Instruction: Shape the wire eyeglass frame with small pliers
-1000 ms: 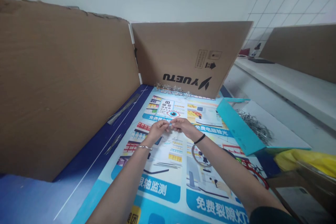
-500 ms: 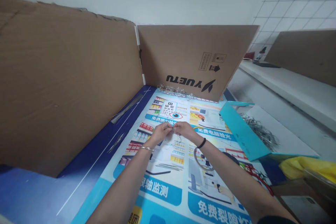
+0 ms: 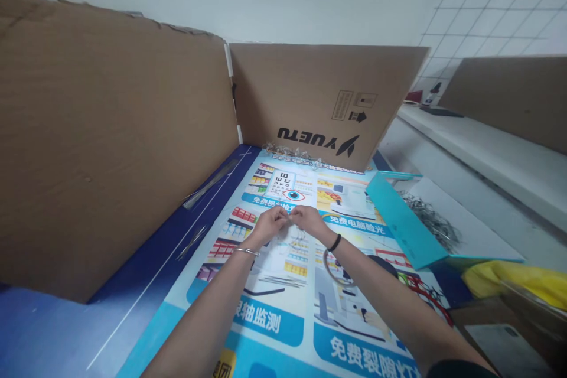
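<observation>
Nearest me, the printed sheet (image 3: 283,360) ran out under both forearms, its long side reaching away toward twelve. Setting the clock around my fingertips, with twelve straight ahead, a few straight wires (image 3: 283,281) lay at six, lengthwise almost from nine to three, their right ends tipping slightly toward me. A grey ring (image 3: 326,270) sat at about five, partly hidden by my right forearm. My left hand (image 3: 271,224) came in from seven and my right hand (image 3: 309,220) from four, tips meeting over the sheet. The fingers of both were drawn together in a pinch on thin wire (image 3: 299,236), low over the middle of the sheet. Its loose part trailed below my right fingers toward five and looked bent; it was too fine for me to tell its full long axis or where its ends pointed. At three, a turquoise box (image 3: 407,224) held a grey wire tangle (image 3: 427,218). Between eight and nine lay more short wires (image 3: 192,242), pointing toward one or two; farther off, at ten, a flat bundle (image 3: 210,184) aimed at two. Twisted clear bits (image 3: 292,152) lined the foot of the far cardboard panel (image 3: 283,94) at twelve.
</observation>
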The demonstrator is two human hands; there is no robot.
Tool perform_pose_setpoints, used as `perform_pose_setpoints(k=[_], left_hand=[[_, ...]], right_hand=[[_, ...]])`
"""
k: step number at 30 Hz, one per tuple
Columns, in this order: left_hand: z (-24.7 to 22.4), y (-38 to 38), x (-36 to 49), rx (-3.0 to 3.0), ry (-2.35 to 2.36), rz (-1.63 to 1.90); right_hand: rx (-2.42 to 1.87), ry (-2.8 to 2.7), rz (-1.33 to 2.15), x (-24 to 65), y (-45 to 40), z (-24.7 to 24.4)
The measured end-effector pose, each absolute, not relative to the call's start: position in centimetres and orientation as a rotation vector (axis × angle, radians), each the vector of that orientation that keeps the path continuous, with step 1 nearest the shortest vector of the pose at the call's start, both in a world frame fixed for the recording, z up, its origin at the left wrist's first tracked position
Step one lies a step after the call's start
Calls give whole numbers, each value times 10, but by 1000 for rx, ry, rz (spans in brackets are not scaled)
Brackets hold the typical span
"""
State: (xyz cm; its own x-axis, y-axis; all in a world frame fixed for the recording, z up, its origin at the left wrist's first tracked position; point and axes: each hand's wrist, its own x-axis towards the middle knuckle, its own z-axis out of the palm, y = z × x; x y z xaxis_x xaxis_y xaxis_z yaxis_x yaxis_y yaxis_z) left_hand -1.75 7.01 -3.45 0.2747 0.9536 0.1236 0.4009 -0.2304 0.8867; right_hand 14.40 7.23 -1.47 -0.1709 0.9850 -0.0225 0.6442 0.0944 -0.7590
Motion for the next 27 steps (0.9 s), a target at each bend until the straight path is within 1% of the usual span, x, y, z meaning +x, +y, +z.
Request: perform_pose_setpoints(k=[10, 15, 19, 27], left_hand=[[-33, 73, -19, 1846, 1231, 906], [-29, 70, -18, 1996, 1350, 844], [-26, 66, -15, 2143, 1470, 762], [-29, 65, -14, 2223, 1505, 737]], right_hand=[[-1581, -1935, 833, 145, 72, -19], [-1543, -1965, 841, 147, 71, -22], [-1532, -2000, 782, 147, 71, -22], [-1537, -2072, 674, 146, 72, -24]])
